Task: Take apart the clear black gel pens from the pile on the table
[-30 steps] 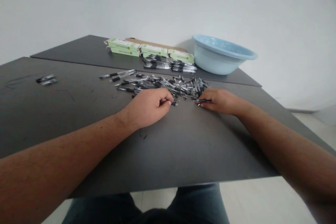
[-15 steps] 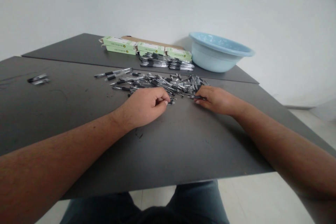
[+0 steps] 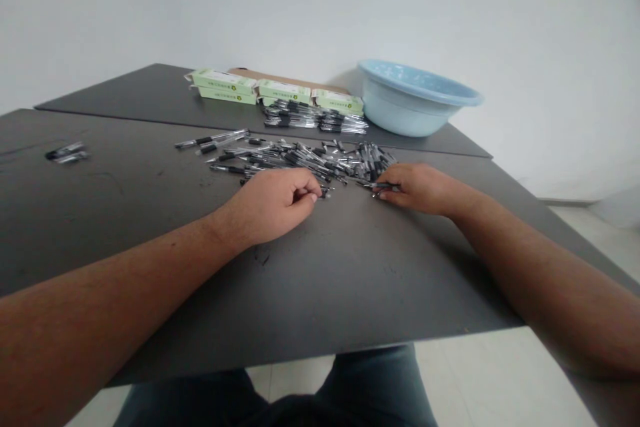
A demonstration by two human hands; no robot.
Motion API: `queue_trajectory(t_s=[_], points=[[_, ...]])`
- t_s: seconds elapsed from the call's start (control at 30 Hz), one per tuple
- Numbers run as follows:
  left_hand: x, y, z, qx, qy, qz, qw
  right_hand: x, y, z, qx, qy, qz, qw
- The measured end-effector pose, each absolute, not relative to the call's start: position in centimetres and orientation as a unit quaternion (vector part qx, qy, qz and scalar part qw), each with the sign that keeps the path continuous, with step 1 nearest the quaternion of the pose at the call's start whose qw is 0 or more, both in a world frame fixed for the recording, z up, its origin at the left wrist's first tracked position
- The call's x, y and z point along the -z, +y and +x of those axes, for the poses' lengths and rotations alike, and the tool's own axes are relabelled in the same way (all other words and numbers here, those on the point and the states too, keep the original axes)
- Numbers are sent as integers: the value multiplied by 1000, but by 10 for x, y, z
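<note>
Basin (image 3: pixel 406 109), boxes (image 3: pixel 284 91) far, contents hidden. Your right fingers (image 3: pixel 391 175) grip pen (image 3: pixel 385 185), axis left-right, pointing left; left fingers (image 3: pixel 306 180) curled, hold unclear.

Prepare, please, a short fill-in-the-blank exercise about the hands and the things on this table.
1. From the person's seat, the pale green cartons stand to the ____ of the basin.
2. Of the left hand and the right hand, the one nearer the basin is the ____.
3. The basin is light ____.
4. The grips on the loose pens are ____.

Missing words: left; right; blue; black.
</note>
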State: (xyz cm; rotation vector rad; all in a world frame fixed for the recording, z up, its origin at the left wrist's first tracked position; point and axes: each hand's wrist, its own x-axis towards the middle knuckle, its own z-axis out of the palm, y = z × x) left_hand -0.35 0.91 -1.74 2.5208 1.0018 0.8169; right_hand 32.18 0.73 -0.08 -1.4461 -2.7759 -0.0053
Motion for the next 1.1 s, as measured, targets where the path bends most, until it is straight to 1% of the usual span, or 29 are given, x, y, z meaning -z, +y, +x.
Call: queue_trajectory(t_s=[0.2, 0.3, 0.53, 0.73, 1.1], points=[[17, 9, -3, -281, 347, 882, 151, 4, 9, 322, -17, -890, -457, 1], [17, 10, -3, -283, 346, 882, 150, 5, 9, 321, -6, -888, -459, 13], [17, 10, -3, -284, 340, 885, 145, 10, 13, 308, 56, -874, -473, 94], [18, 10, -1, -285, 339, 885, 147, 16, 22, 283, 46, -899, -413, 136], [18, 11, -2, -283, 335, 887, 143, 20, 25, 274, 94, -899, -424, 56]])
